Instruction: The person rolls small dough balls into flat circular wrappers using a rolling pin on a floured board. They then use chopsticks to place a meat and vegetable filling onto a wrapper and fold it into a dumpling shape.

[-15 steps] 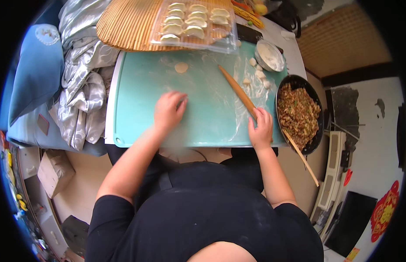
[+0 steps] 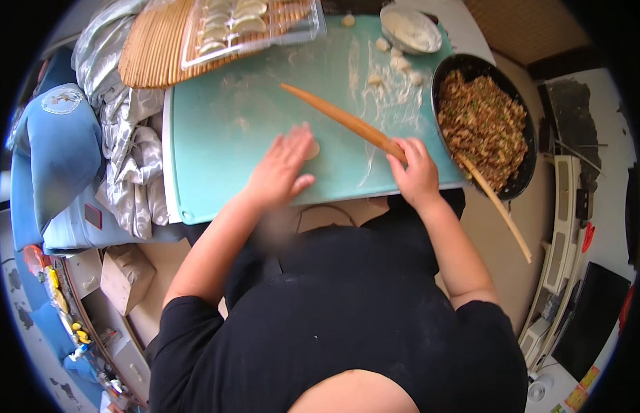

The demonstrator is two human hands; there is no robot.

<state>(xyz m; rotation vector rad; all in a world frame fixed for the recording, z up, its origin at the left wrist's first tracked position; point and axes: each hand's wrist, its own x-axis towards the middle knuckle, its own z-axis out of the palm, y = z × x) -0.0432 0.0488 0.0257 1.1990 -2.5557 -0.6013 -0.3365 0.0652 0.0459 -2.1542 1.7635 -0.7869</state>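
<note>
A small pale round of dough (image 2: 313, 150) lies on the floured green board (image 2: 217, 158), right beside the fingers of my left hand (image 2: 282, 168). That hand is slightly blurred, its fingers stretched out and nothing seen in its grasp. My right hand (image 2: 415, 172) is closed round the near end of a tapered wooden rolling pin (image 2: 340, 118). The pin slants away to the left over the board. Toward the far right sit several small dough pieces (image 2: 400, 63), with loose flour around them.
A bowl of flour (image 2: 430, 43) stands at the far right. Beside the board is a black pan of minced filling (image 2: 481, 131), with chopsticks (image 2: 495, 206) across its rim. At the far left, a clear tray of dumplings (image 2: 247, 27) rests on a round woven mat (image 2: 151, 55).
My view has shifted. The left hand has spread its fingers, and a dough round now shows beside it; none shows at the earlier, farther spot. The rolling pin has swung flatter, pointing more leftward.
</note>
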